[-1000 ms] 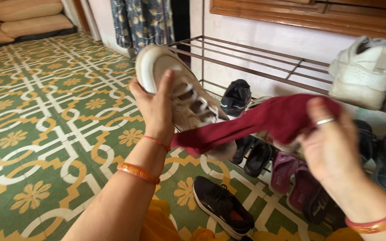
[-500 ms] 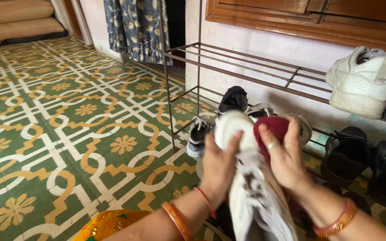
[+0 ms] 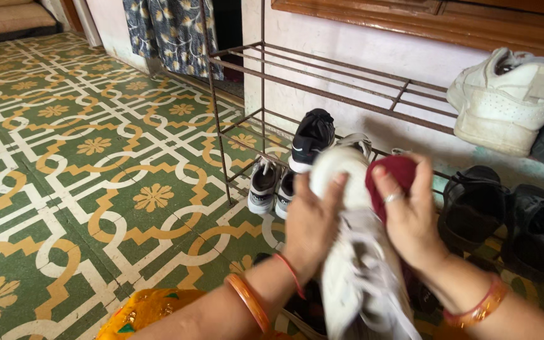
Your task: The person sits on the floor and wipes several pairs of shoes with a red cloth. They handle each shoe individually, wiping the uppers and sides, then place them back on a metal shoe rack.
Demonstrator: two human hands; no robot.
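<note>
Shifted slightly nearer, white sneaker (image 3: pixel 354 252) stays gripped by closed left hand (image 3: pixel 310 220) while right hand (image 3: pixel 410 217), clutching maroon cloth (image 3: pixel 395 176), wipes its toe.

Open floor left, crowded rack right

Patterned tile floor (image 3: pixel 96 164) lies bare; metal rack (image 3: pixel 322 94) bars and black shoes (image 3: pixel 505 214) block the right.

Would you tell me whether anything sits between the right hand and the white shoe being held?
Yes: a bunched dark red cloth sits under the right hand, pressed against the white shoe. The left hand grips the shoe directly.
</note>
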